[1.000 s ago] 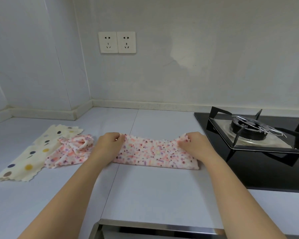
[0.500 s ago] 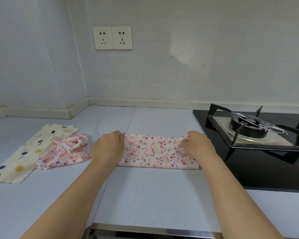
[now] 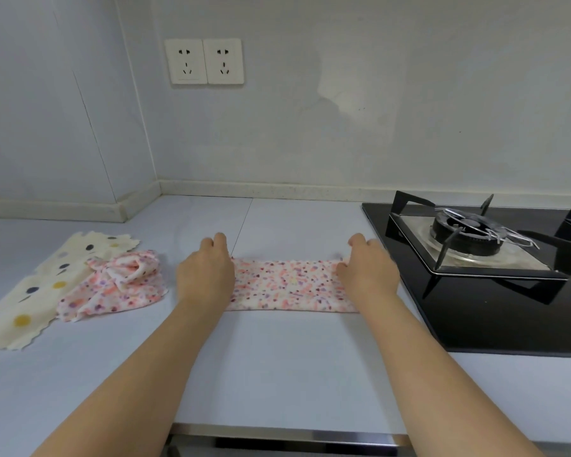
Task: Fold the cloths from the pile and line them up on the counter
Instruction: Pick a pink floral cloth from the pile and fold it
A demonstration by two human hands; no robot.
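The floral cloth (image 3: 284,285) is lying folded on the table (image 3: 277,374). The right hand (image 3: 368,275) is pinching its three o'clock end; the left hand (image 3: 205,275) is covering the nine o'clock end, grip hidden, can't tell. The pile (image 3: 119,285) is sitting toward nine o'clock.

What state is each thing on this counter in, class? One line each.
folded cloth, folded into a flat strip
left hand, fingers curled, holding its left end
right hand, fingers curled, holding its right end
crumpled cloth, bunched, unfolded
dotted cloth, spread flat, unfolded
burner, unlit, bare
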